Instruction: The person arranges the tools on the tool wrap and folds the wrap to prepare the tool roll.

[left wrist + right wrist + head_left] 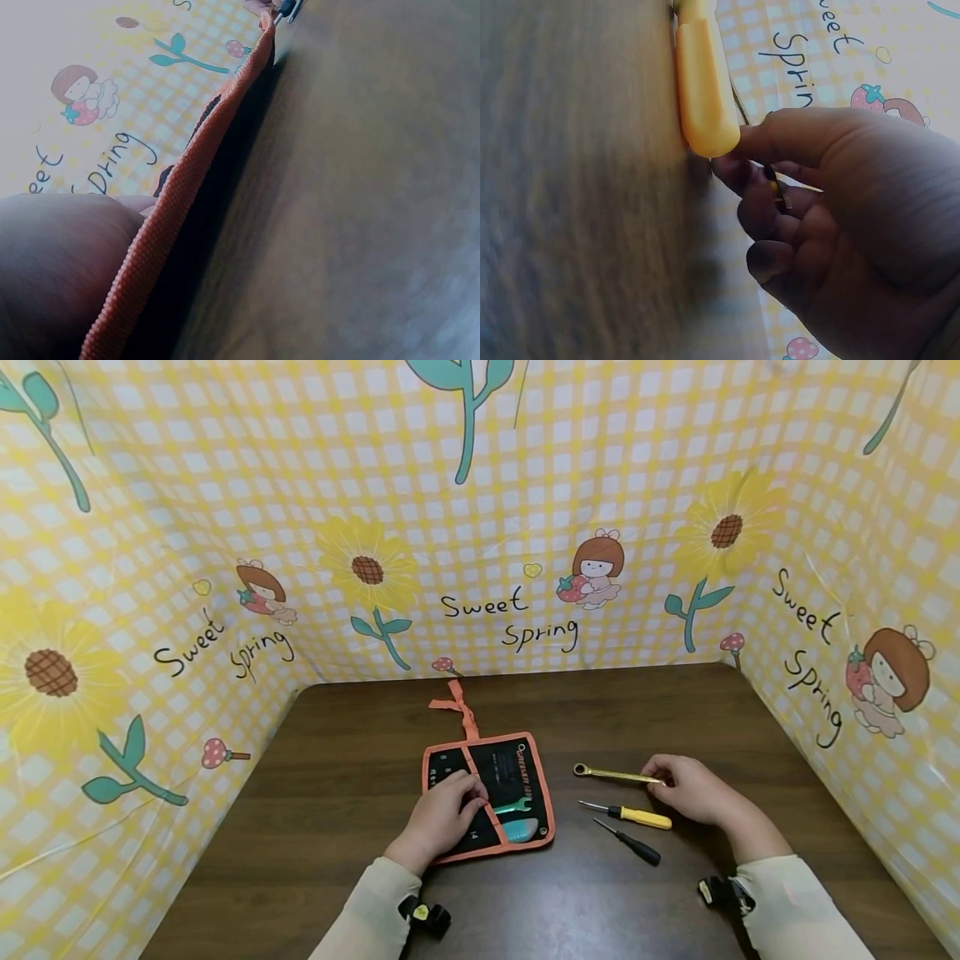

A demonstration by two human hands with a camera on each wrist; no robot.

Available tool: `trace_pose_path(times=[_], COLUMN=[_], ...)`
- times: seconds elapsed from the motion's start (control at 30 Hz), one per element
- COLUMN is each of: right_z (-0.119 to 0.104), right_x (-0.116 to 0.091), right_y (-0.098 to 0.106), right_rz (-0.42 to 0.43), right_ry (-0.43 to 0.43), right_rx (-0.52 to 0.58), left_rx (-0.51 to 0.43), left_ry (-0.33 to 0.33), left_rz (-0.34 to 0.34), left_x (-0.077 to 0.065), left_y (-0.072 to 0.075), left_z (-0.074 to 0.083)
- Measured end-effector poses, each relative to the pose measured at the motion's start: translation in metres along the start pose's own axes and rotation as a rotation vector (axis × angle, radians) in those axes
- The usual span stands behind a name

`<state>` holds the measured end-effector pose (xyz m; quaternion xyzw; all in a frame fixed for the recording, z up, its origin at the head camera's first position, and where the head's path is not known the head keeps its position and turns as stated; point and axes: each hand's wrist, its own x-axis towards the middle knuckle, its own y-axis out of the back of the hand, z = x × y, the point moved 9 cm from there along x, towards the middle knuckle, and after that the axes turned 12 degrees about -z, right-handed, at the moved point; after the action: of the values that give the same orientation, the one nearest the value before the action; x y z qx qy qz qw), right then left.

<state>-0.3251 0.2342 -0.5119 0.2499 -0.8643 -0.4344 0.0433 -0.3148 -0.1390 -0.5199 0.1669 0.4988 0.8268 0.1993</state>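
A black tool pouch (487,760) with orange binding lies spread on the table. My left hand (444,817) rests over its left part, and its thumb and fingertips pinch at the orange pocket edge. From that pocket a teal open-end wrench (514,807) and a light-blue rounded piece (521,830) stick out to the right. In the left wrist view the pouch's orange border (176,191) runs past the hand. My right hand (688,787) pinches the right end of a gold ratcheting wrench (615,774), its ring end pointing left.
Below the wrench lies a yellow-handled screwdriver (643,817), and nearer me a black-handled screwdriver (636,848). Orange tie straps (459,703) trail from the pouch's far edge. Yellow checked cloth (480,543) walls the brown table (345,760) at the back and sides.
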Motion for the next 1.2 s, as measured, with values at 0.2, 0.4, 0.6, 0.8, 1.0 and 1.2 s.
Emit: trace_pose_path(times=[0.2, 0.4, 0.6, 0.8, 1.0, 1.2], right_z=[0.000, -0.002, 0.000, -0.004, -0.015, -0.023], right_x=[0.001, 0.003, 0.005, 0.006, 0.007, 0.013], right_y=[-0.004, -0.004, -0.004, -0.001, 0.001, 0.003], right_rz=[-0.019, -0.013, 0.000, 0.021, 0.025, 0.023], right_ry=[-0.004, 0.024, 0.018, 0.028, 0.056, 0.080], right_rx=[0.043, 0.044, 0.037, 0.049, 0.078, 0.093], left_rx=[-0.012, -0.021, -0.029, -0.017, -0.017, -0.027], left_ry=[0.002, 0.001, -0.004, -0.006, 0.005, 0.007], left_rz=[-0.001, -0.001, 0.001, 0.000, -0.004, -0.004], left_x=[-0.001, -0.002, -0.001, -0.001, 0.000, 0.001], left_y=[0.001, 0.001, 0.001, 0.001, -0.001, -0.001], left_z=[0.002, 0.003, 0.003, 0.003, 0.001, 0.001])
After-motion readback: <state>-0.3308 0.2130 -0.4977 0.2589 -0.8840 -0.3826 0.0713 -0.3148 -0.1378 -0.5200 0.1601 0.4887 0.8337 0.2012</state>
